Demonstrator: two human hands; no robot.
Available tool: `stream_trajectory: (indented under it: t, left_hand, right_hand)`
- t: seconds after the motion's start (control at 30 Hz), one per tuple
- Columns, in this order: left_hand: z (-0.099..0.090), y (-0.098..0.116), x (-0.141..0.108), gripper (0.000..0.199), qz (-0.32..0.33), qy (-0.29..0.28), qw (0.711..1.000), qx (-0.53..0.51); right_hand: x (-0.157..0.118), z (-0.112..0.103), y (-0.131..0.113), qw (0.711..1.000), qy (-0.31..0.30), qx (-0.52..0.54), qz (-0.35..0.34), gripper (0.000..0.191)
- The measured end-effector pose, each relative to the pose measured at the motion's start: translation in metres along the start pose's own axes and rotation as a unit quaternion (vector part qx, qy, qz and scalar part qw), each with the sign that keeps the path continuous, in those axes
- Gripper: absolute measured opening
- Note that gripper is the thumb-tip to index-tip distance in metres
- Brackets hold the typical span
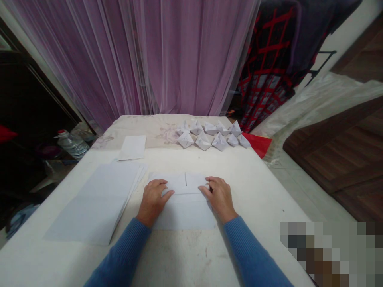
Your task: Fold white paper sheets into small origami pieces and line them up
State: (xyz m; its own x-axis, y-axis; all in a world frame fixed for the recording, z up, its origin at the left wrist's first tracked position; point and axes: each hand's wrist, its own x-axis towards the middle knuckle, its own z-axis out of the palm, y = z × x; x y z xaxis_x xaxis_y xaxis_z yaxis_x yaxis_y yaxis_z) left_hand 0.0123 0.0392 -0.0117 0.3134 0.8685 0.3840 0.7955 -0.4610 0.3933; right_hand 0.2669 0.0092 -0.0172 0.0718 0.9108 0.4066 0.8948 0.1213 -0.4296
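Note:
A white sheet of paper [187,213] lies on the table in front of me, its far part folded over toward me. A short dark slit shows near the middle of the folded part. My left hand [152,201] grips the left end of the fold, with thumb and fingers closed on it. At the right end, my right hand [220,199] pinches the same fold, its thumb on top and the fingertips curled at the edge. Left of my left hand lies a stack of white paper sheets [92,199].
Several folded paper boats [203,140] stand in two rows at the table's far right. A small folded paper piece [132,147] lies at the far left of the table [257,235]. Purple curtains [185,56] hang behind; a plastic bottle [73,144] stands beyond the left edge.

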Motion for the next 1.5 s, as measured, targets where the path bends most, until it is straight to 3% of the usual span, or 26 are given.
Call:
stream_trajectory:
  t: [0.57,0.7,0.77,0.83,0.97,1.03,1.33,1.5]
  left_hand:
    - [0.003,0.001,-0.002,0.026,-0.003,0.015,1.0,0.021]
    - [0.004,0.001,-0.002,0.027,-0.007,0.01,0.999,0.03]
    - [0.004,0.001,-0.002,0.026,-0.006,0.01,0.999,0.032]
    - [0.005,0.001,-0.002,0.025,-0.005,0.013,0.999,0.032]
    - [0.004,0.002,-0.002,0.023,-0.001,0.007,0.999,0.041]
    - [0.003,0.003,-0.002,0.023,-0.002,-0.001,0.999,0.049]
    - [0.001,0.005,-0.001,0.021,-0.006,-0.002,0.999,0.049]
    - [-0.001,0.005,0.0,0.022,-0.014,-0.016,0.999,0.048]
  right_hand:
    - [-0.001,-0.002,-0.006,0.997,0.027,-0.076,0.016,0.04]
    - [-0.003,-0.005,-0.005,0.997,0.023,-0.051,0.05,0.024]
    - [-0.005,-0.009,-0.008,0.998,0.051,-0.032,0.032,0.029]
    - [-0.008,-0.013,-0.017,0.998,0.06,-0.012,-0.031,0.033]
    - [-0.018,-0.012,-0.043,0.975,-0.03,0.039,-0.217,0.031]
    - [-0.023,-0.007,-0.054,0.964,-0.067,0.038,-0.254,0.033]
    - [-0.03,0.0,-0.062,0.956,-0.173,0.017,-0.237,0.043]
    - [-0.033,-0.004,-0.06,0.961,-0.183,-0.01,-0.209,0.05]
